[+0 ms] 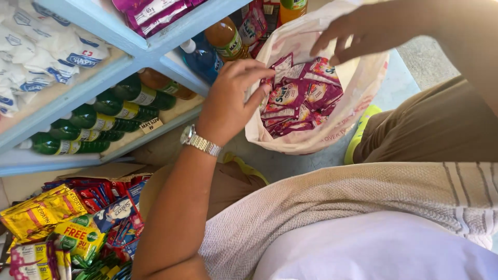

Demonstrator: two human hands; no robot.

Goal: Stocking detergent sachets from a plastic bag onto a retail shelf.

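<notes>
The left hand (pixel 233 98) covers part of the purple sachets (pixel 301 98), and its fingertips are hidden in the white bag (pixel 332 129). The top edge cuts the orange bottle (pixel 293 8).
</notes>
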